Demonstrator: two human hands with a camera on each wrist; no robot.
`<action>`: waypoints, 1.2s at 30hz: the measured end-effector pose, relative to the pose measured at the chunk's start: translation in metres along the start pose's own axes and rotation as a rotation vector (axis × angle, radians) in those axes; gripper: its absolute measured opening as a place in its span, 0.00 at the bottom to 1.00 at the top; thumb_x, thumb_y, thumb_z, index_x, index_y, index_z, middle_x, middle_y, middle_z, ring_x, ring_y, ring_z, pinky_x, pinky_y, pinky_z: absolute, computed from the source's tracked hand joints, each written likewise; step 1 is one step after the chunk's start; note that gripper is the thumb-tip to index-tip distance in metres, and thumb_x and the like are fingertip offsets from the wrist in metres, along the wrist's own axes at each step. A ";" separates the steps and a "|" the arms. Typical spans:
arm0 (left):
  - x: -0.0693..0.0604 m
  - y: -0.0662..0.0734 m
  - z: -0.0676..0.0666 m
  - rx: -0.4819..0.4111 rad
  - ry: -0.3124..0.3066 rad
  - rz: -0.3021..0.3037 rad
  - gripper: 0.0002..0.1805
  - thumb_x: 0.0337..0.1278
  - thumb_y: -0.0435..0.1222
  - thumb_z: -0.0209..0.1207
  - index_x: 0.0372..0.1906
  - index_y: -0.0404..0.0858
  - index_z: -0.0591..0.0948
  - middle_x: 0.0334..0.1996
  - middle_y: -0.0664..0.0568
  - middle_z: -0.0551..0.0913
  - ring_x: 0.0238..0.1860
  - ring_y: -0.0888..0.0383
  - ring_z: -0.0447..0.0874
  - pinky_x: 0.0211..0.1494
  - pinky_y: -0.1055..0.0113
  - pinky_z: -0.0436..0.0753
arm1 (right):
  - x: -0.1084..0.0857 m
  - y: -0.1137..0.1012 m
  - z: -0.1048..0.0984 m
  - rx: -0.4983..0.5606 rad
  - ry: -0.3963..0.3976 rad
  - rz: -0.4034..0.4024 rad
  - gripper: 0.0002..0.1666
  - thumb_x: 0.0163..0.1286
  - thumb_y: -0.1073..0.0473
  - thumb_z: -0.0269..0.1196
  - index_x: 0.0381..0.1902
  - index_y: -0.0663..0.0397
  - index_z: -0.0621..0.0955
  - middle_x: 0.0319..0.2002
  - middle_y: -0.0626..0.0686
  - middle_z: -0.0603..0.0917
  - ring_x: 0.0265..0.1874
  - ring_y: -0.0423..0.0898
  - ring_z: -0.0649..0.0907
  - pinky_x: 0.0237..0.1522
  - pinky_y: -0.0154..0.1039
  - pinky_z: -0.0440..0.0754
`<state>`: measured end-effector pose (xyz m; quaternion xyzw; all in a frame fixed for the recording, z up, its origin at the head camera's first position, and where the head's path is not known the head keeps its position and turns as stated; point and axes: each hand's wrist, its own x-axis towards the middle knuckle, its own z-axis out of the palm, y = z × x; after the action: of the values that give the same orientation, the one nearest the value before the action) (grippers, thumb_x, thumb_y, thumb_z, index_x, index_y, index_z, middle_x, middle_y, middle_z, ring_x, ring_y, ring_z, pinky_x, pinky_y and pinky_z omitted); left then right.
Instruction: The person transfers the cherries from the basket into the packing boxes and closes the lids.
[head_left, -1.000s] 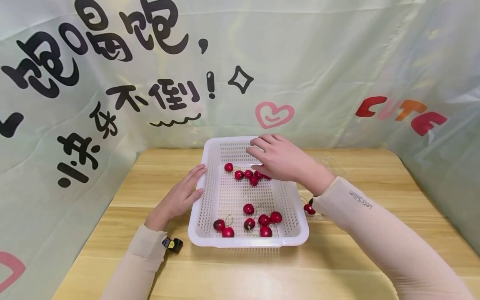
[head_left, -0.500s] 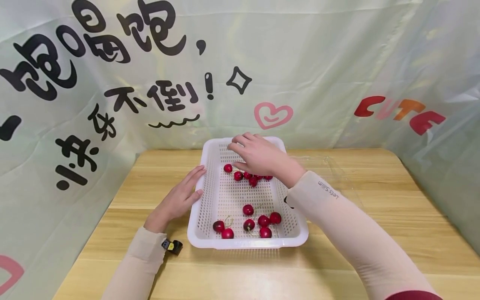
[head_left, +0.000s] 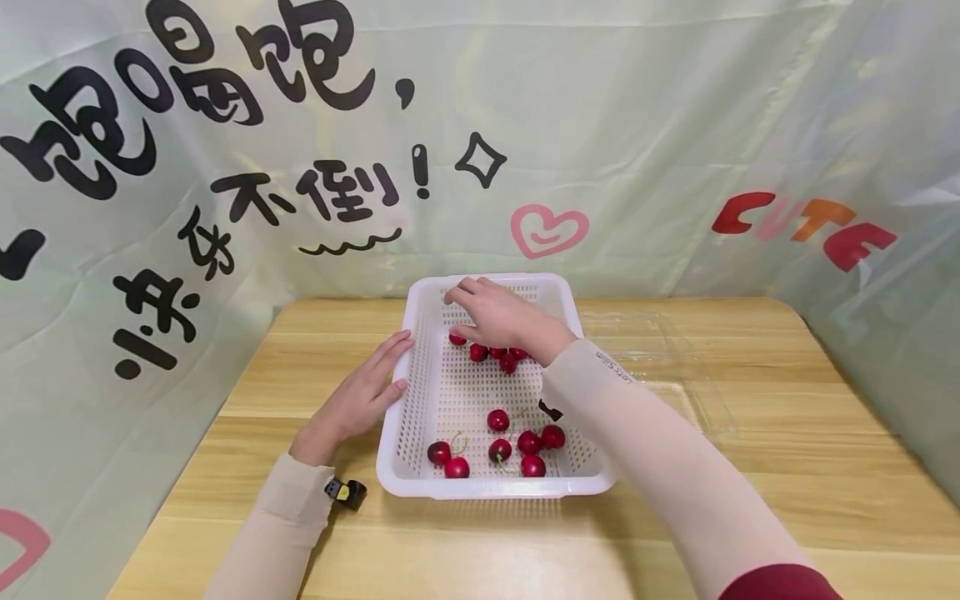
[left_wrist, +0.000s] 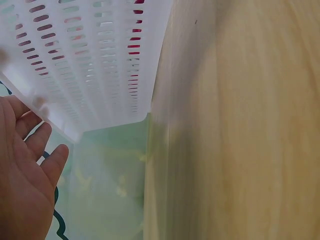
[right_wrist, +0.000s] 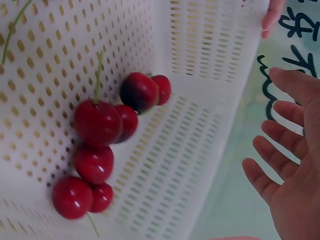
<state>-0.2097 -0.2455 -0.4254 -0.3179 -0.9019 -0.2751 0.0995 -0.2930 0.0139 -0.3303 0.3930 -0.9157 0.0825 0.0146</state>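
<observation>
The white perforated basket (head_left: 495,487) holds red cherries in two groups, one toward the far end (head_left: 508,362) and one along the near end (head_left: 528,442). My left hand (head_left: 352,400) rests with its fingertips on the basket's left rim; in the left wrist view the hand (left_wrist: 27,170) has its fingers extended against the rim. Over the far part of the basket hovers my right hand (head_left: 498,321), fingers spread and slightly bent. In the right wrist view that hand (right_wrist: 295,145) holds nothing, apart from the cherries (right_wrist: 97,122).
A clear plastic container (head_left: 675,375) lies on the wooden table (head_left: 810,417) to the right of the basket, partly behind my right sleeve. A pale curtain (head_left: 645,150) with printed lettering and a heart hangs behind the table. Small black devices sit at both wrists.
My right hand has moved left across the far part of the basket, and more of the clear container shows. The left hand has stayed at the rim.
</observation>
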 end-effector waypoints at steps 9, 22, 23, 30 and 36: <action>0.000 -0.001 0.001 -0.001 0.003 0.006 0.32 0.72 0.42 0.47 0.77 0.40 0.56 0.77 0.49 0.51 0.73 0.44 0.57 0.65 0.43 0.68 | 0.015 0.006 0.019 0.055 -0.073 0.061 0.29 0.70 0.47 0.61 0.65 0.50 0.73 0.61 0.53 0.74 0.60 0.51 0.74 0.65 0.46 0.69; -0.001 0.000 -0.002 0.007 -0.002 -0.011 0.32 0.72 0.43 0.47 0.76 0.40 0.56 0.77 0.49 0.51 0.73 0.44 0.56 0.66 0.42 0.67 | 0.033 0.006 0.042 0.094 -0.168 0.129 0.30 0.69 0.52 0.64 0.66 0.48 0.72 0.63 0.53 0.73 0.61 0.50 0.73 0.66 0.46 0.68; -0.001 0.000 -0.002 0.007 -0.002 -0.010 0.33 0.72 0.43 0.47 0.76 0.40 0.56 0.77 0.49 0.51 0.73 0.44 0.56 0.65 0.42 0.68 | 0.033 0.007 0.043 0.096 -0.174 0.141 0.29 0.69 0.52 0.64 0.66 0.47 0.73 0.63 0.54 0.72 0.61 0.50 0.73 0.66 0.46 0.68; 0.001 -0.001 0.000 -0.001 0.003 0.011 0.32 0.72 0.42 0.47 0.76 0.39 0.56 0.77 0.48 0.51 0.73 0.44 0.56 0.66 0.43 0.67 | 0.035 0.014 0.054 0.119 -0.220 0.195 0.29 0.69 0.51 0.63 0.66 0.46 0.73 0.62 0.52 0.73 0.58 0.48 0.74 0.66 0.45 0.68; 0.000 -0.002 0.000 0.006 0.007 0.018 0.32 0.72 0.43 0.46 0.76 0.39 0.56 0.77 0.48 0.52 0.73 0.45 0.56 0.66 0.43 0.67 | 0.037 0.019 0.061 0.145 -0.230 0.196 0.29 0.70 0.51 0.62 0.67 0.47 0.73 0.62 0.52 0.74 0.56 0.48 0.75 0.64 0.44 0.70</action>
<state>-0.2106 -0.2467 -0.4265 -0.3246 -0.8995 -0.2726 0.1061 -0.3299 -0.0094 -0.3903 0.3085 -0.9370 0.1038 -0.1268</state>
